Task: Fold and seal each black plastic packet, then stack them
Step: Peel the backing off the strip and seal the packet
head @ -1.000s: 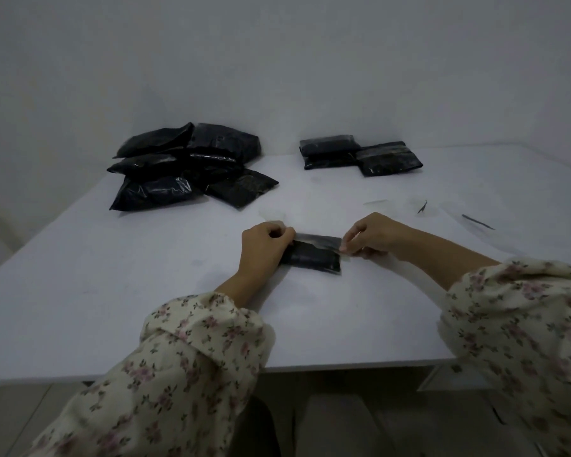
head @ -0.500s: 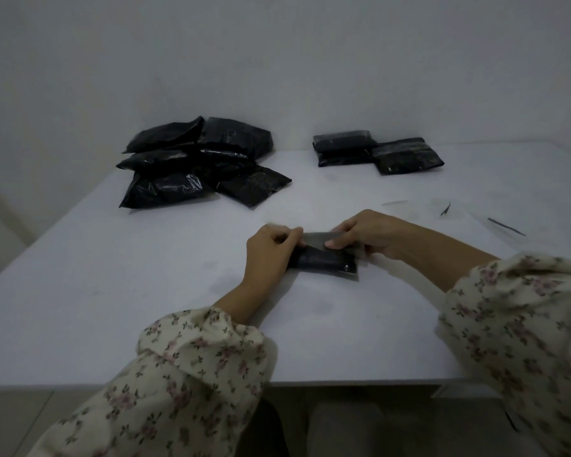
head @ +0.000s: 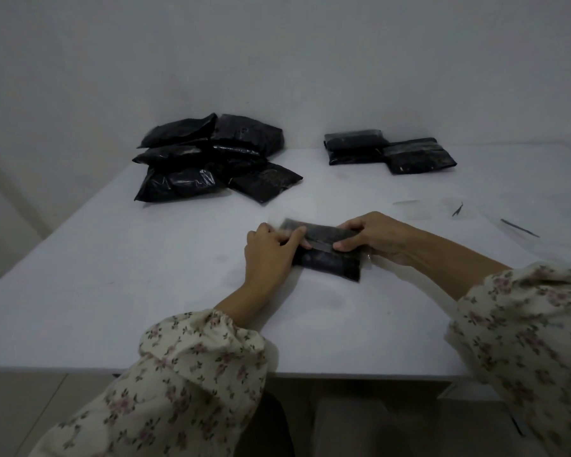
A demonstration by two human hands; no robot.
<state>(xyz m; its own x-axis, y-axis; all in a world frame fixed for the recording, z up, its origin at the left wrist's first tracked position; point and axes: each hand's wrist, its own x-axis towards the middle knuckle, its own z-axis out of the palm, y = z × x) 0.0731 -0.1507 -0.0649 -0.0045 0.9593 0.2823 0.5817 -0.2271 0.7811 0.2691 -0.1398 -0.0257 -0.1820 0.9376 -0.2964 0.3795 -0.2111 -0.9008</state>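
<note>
A small black plastic packet lies on the white table in front of me, its upper flap folded over towards me. My left hand grips the packet's left end, thumb laid on the folded flap. My right hand holds the right end, fingers curled over the flap and pressing it down. A loose heap of several larger black packets sits at the back left. Folded black packets lie stacked at the back right.
Thin dark strips and clear plastic scraps lie on the table to the right of my hands. A white wall stands just behind the table. The table's front edge runs below my forearms.
Both hands have moved onto the packet's top and the flap has come over towards me. My right hand slid left from the packet's right corner onto the fold.
</note>
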